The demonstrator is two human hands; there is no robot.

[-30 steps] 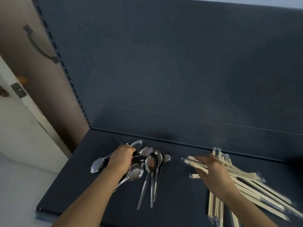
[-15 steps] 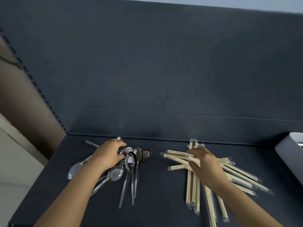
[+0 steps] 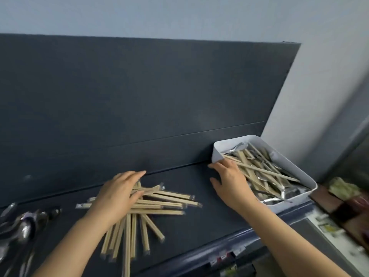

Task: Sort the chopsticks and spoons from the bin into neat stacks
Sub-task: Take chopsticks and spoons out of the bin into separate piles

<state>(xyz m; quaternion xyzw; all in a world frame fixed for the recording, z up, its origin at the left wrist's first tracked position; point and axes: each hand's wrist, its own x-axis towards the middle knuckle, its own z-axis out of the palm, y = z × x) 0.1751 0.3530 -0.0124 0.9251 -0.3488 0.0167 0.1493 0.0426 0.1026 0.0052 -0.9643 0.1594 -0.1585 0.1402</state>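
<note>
A fanned pile of wrapped wooden chopsticks (image 3: 165, 204) lies on the dark shelf (image 3: 199, 226). My left hand (image 3: 117, 196) rests flat on the pile's left part, fingers stretched toward the back panel. At the far left, several metal spoons (image 3: 26, 228) lie in a loose heap, partly cut off by the frame edge. The white bin (image 3: 216, 155) stands at the shelf's right end with mixed chopsticks (image 3: 261, 170) and spoons (image 3: 238, 147) inside. My right hand (image 3: 229, 182) reaches over the bin's near left corner with straight fingers touching the chopsticks there.
The tall dark back panel (image 3: 139, 96) rises right behind the shelf. To the right of the bin, below the shelf end, sit brown blurred objects (image 3: 343, 198). A pale wall (image 3: 329, 76) closes the right side.
The view has swung right, bringing the bin into sight. My left hand left the spoons and now lies on the chopstick pile. My right hand moved from that pile to the bin.
</note>
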